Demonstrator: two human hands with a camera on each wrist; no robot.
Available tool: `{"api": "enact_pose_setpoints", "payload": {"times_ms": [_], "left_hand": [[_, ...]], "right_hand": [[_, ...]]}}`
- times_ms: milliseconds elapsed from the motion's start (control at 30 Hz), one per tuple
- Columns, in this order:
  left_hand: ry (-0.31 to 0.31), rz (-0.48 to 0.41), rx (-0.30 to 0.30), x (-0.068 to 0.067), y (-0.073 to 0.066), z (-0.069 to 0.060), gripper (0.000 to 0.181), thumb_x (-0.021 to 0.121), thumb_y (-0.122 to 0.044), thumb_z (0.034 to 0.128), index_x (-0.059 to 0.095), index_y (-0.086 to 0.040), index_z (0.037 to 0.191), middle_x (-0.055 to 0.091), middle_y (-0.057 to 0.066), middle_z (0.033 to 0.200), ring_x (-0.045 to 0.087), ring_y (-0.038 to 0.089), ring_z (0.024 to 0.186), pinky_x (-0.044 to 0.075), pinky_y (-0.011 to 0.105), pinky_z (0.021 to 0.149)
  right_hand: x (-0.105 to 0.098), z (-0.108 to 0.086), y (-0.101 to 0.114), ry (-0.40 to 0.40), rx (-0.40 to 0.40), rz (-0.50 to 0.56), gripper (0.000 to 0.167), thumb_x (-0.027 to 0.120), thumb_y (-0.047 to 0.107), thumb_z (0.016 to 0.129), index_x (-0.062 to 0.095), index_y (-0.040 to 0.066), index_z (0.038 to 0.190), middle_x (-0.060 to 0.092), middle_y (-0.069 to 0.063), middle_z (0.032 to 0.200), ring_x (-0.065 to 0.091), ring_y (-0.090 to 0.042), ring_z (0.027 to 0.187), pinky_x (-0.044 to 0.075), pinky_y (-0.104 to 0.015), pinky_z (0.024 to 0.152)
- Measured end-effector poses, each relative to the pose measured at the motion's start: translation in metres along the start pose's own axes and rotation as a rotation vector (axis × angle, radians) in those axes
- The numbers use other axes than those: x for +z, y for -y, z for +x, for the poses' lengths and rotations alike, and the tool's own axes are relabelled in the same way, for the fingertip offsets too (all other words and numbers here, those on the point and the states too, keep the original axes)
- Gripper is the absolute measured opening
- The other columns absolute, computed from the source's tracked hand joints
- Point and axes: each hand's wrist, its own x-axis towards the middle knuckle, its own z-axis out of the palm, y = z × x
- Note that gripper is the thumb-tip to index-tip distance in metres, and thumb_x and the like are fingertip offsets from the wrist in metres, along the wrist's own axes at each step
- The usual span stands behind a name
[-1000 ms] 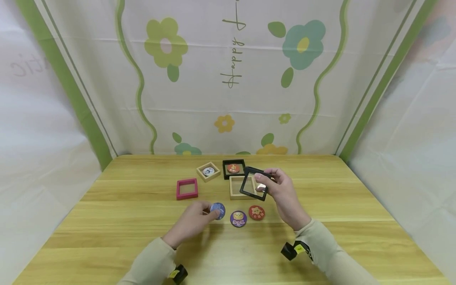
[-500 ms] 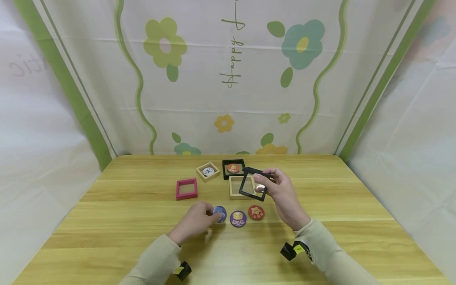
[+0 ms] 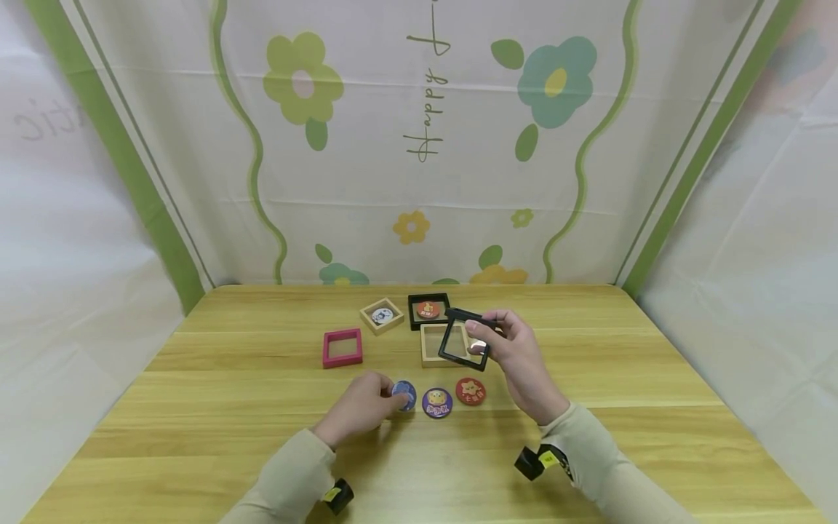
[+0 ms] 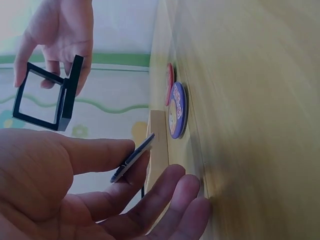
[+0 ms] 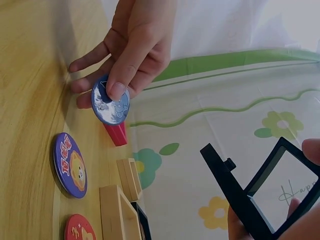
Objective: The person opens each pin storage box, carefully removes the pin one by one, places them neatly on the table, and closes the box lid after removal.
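Observation:
My left hand [image 3: 361, 405] pinches a round blue badge [image 3: 404, 396] between thumb and fingers, tilted just off the table. In the right wrist view the thumb lies across the face of the badge [image 5: 111, 106]. My right hand [image 3: 519, 358] grips a black square display frame [image 3: 462, 345] with a clear window, held above the table. In the right wrist view a bar with a small peg runs along one side of the black frame [image 5: 241, 200]. Beside the blue badge lie a purple badge [image 3: 437, 402] and a red star badge [image 3: 471, 391].
A larger pale wooden frame [image 3: 432, 360] sits partly behind the held frame. Further back are a small wooden frame [image 3: 369, 317] with a white badge and a black frame [image 3: 414, 321] with a red badge. A pink frame [image 3: 343, 360] stands at left. Printed curtains [image 3: 366, 175] enclose the table.
My left hand has shifted slightly right and toward me with the blue badge, now closer to the purple one. The right hand and black frame have hardly moved.

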Motion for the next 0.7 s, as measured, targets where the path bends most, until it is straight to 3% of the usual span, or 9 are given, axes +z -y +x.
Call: {"api": "enact_pose_setpoints", "payload": {"times_ms": [267,533,700], "left_hand": [[0.029,0.012,-0.049,0.002,0.001,0.005,0.029,0.066,-0.018,0.0948,0.061,0.0,0.072,0.059,0.007,0.065,0.042,0.01,0.048,0.034,0.023,0.046],[0.123,0.044,-0.113,0.004,0.002,0.011,0.027,0.064,-0.013,0.0959,0.061,-0.001,0.072,0.061,0.007,0.061,0.052,0.012,0.047,0.044,0.02,0.045],[0.14,0.096,-0.135,0.005,0.002,0.012,0.031,0.063,-0.015,0.0967,0.06,-0.001,0.069,0.054,0.002,0.053,0.044,0.01,0.043,0.037,0.019,0.041]], "right_hand": [[0.0,0.0,0.0,0.0,0.002,0.001,0.041,0.074,0.02,0.091,0.048,-0.001,0.114,0.054,-0.014,0.107,0.06,-0.027,0.091,0.051,-0.04,0.088],[0.0,0.0,-0.001,0.0,0.005,0.003,0.042,0.074,0.021,0.09,0.048,-0.001,0.114,0.055,-0.015,0.108,0.059,-0.025,0.092,0.052,-0.041,0.087],[0.001,0.0,-0.002,0.0,0.0,0.008,0.042,0.075,0.021,0.09,0.049,-0.001,0.113,0.055,-0.015,0.108,0.059,-0.025,0.093,0.052,-0.042,0.087]]}}
